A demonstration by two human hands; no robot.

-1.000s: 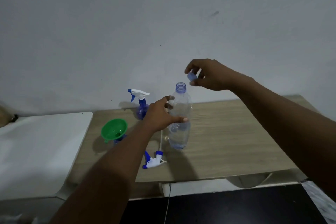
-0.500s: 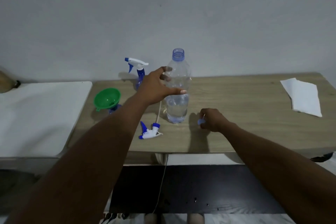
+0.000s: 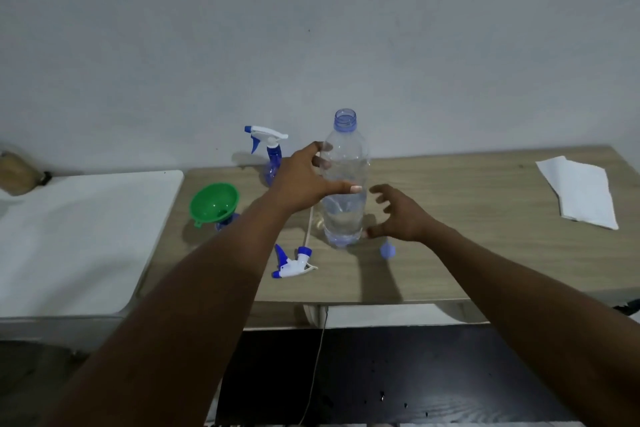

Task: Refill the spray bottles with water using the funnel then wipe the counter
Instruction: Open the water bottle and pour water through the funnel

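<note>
A clear water bottle (image 3: 346, 163) with no cap stands upright on the wooden counter (image 3: 467, 253), partly filled. My left hand (image 3: 308, 180) grips its middle. My right hand (image 3: 398, 215) is open beside the bottle's lower right, fingers spread, holding nothing. The blue cap (image 3: 387, 250) lies on the counter just below that hand. A green funnel (image 3: 214, 203) sits in a blue spray bottle at the left. A second spray bottle (image 3: 272, 156) with its trigger head stands behind my left hand. A loose trigger head (image 3: 292, 262) with its tube lies near the front.
A folded white cloth (image 3: 581, 192) lies at the counter's right end. A white surface (image 3: 79, 239) adjoins the counter on the left, with a brown object (image 3: 17, 172) at its back. The wall rises right behind. A dark floor lies below the front edge.
My right hand brought the blue cap down from the bottle's mouth, set it on the counter and let go, then opened beside the bottle. My left hand kept hold of the bottle.
</note>
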